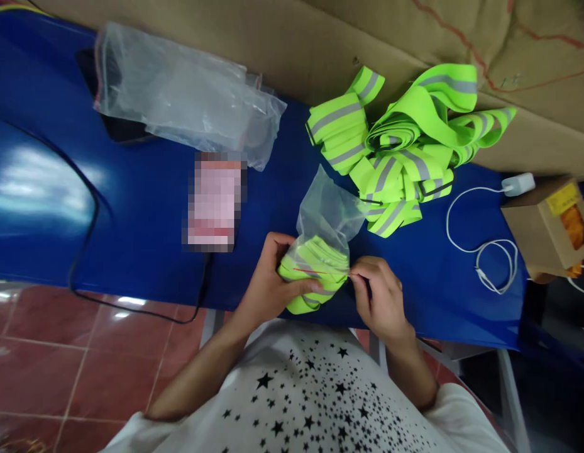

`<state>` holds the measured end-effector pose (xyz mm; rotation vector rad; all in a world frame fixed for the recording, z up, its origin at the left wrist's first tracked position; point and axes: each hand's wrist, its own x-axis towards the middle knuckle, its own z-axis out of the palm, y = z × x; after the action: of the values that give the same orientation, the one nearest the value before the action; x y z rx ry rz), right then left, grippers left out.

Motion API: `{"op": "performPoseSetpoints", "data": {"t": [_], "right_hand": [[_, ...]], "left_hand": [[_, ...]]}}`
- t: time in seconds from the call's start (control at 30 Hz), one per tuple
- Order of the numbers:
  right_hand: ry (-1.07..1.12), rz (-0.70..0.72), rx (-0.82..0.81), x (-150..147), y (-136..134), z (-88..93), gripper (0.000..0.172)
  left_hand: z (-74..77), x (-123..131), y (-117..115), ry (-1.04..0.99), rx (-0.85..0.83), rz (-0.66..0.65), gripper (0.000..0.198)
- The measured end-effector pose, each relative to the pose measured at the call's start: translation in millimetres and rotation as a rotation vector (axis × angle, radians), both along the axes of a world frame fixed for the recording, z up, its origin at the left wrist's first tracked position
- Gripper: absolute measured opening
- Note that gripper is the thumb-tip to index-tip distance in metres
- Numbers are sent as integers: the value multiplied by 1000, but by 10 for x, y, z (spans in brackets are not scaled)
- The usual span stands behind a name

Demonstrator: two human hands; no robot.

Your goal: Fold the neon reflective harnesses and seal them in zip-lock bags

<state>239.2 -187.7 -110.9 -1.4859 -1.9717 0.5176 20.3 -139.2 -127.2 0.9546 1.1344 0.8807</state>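
Note:
A folded bundle of neon yellow-green strap with grey stripes (316, 302) lies partly inside a clear plastic bag (320, 211) near the table's front edge. My left hand (270, 283) grips the bundle from the left, its thumb across the front. At the right end of the bag's red-lined opening, the thumb and fingers of my right hand (379, 292) pinch the bag's edge. The bag's far end stands up beyond the bundle. Behind it to the right is a heap of similar green straps (405, 151), some with black ends.
Clear plastic bags (178, 88) overlap a dark object at the back left. A blurred-out phone-like object (216, 204) has a black cable (96, 201) by it. At the right are a white charger (518, 184) with its cord and a cardboard box (541, 226).

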Motion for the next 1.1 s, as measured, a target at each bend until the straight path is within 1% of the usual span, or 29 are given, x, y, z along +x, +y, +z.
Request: {"op": "performPoseSetpoints", "data": {"t": [0.07,0.13,0.2,0.27,0.33,0.37,0.4,0.47,0.5,0.53,0.57,0.63,0.67,0.7,0.73,0.8,0.83,0.9,0.93,1.0,1.1], "right_hand": [[-36,4,79,-24,-23,-43,21],[-67,-3,113,-73,-58,-100,22],[-86,9,99,-137,-104,-150,21],[-17,23,20,-193,-151,-180,19],[201,-14,-137,-224,-187,-188,17],[354,-39,-235,-231,-198,-186,20],[507,-52,-336,-236,-204,-181,29],[735,-31,-492,-253,-204,-164,58],[800,-11,-537,-271,-200,-152,67],[833,0,-563,-298,-194,-138,66],[846,-7,-573,-332,-188,-122,58],[847,-53,-574,-414,-176,-88,41],[833,-73,-581,-455,-168,-71,40],[817,-90,-584,-493,-158,-56,44],[809,-106,-585,-525,-144,-43,50],[833,-150,-570,-567,-98,-23,56],[865,-178,-557,-577,-67,-17,54],[941,-230,-539,-584,-4,-9,43],[971,-246,-540,-583,22,-9,39],[996,-279,-530,-580,40,-20,37],[942,-328,-417,-550,-20,-64,41]], "left_hand": [[10,32,11,-1,19,36,65],[-9,42,2,13,52,80,62],[-46,40,-23,49,97,143,58],[-82,40,-53,81,154,207,58],[-101,49,-84,94,217,251,61],[-103,58,-99,92,247,264,63],[-103,73,-115,88,270,271,66],[-99,115,-146,74,294,266,71],[-99,143,-161,58,297,261,76],[-101,175,-173,32,294,259,78],[-104,209,-183,6,286,261,77],[-107,280,-189,-39,263,284,62],[-102,313,-186,-63,238,300,51],[-94,343,-182,-92,211,315,42],[-82,369,-178,-121,189,329,36],[-55,409,-175,-195,168,354,35],[-44,423,-178,-229,161,357,37],[-30,438,-186,-275,140,341,40],[-25,437,-189,-299,115,323,41],[-10,411,-182,-340,65,278,40],[21,305,-132,-451,17,161,41]]}}
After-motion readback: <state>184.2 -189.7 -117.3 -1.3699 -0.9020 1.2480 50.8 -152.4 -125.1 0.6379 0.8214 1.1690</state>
